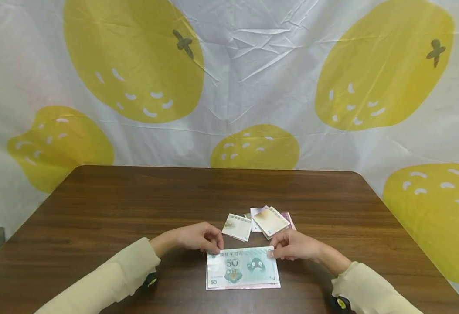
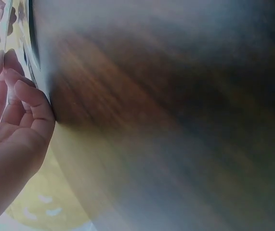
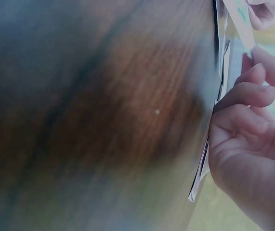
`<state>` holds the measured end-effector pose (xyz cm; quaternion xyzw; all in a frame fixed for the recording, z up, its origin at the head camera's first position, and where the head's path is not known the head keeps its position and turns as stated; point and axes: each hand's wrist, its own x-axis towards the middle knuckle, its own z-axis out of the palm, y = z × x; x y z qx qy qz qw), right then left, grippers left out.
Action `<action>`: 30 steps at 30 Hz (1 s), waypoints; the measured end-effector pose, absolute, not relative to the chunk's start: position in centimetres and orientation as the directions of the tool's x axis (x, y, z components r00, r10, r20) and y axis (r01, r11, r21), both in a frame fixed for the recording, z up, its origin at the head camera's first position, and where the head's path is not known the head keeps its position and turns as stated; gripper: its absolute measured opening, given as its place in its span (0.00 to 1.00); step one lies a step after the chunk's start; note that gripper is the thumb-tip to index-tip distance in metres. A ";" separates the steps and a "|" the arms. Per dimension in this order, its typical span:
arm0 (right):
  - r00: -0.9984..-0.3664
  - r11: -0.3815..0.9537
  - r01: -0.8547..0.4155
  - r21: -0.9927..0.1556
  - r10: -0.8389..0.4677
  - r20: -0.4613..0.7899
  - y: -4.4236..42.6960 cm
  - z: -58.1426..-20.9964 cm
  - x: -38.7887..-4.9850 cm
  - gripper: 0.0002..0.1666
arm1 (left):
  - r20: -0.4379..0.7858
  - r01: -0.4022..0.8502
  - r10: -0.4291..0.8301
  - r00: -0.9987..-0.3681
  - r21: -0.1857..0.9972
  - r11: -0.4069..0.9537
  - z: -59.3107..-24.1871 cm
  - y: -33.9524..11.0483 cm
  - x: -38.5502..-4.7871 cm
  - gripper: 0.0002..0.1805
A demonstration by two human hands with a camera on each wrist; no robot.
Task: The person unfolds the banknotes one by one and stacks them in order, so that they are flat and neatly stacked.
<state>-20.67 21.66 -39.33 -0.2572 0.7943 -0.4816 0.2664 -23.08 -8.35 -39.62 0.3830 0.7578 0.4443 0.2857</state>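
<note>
A green play banknote marked 50 (image 1: 243,268) lies flat over a pinkish note (image 1: 253,287), whose edge shows beneath it near the table's front. My left hand (image 1: 198,237) pinches the green note's upper left corner between thumb and fingers. At the upper right corner my right hand (image 1: 297,245) pinches it the same way. The left wrist view has the left hand (image 2: 19,120) at the note's thin edge, and the right wrist view has the right hand (image 3: 253,120) holding the note's corner (image 3: 242,24).
Behind the hands lies a cream folded note (image 1: 237,227), and right of it a loose overlapping pile of folded notes (image 1: 270,221). The brown wooden table (image 1: 154,196) reaches back to a white curtain (image 1: 260,87) printed with yellow fruit.
</note>
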 end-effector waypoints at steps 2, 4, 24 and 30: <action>-0.727 0.421 -0.187 -0.887 -0.667 -0.163 21.5 -39.3 -20.6 0.09 | -0.088 0.336 0.838 -0.539 0.889 0.310 -39.6 -8.3 -23.0 0.02; -0.724 0.432 -0.216 -0.876 -0.672 -0.153 21.4 -39.3 -20.5 0.08 | -0.085 0.346 0.839 -0.538 0.885 0.312 -39.6 -8.3 -23.0 0.02; -0.767 0.542 -0.301 -0.785 -0.626 -0.138 20.9 -39.5 -20.2 0.12 | -0.068 0.527 0.791 -0.608 0.710 0.467 -39.6 -7.8 -22.5 0.03; -0.784 0.555 -0.321 -0.768 -0.610 -0.113 20.8 -39.6 -20.2 0.15 | -0.062 0.532 0.776 -0.628 0.693 0.487 -39.7 -7.6 -22.4 0.06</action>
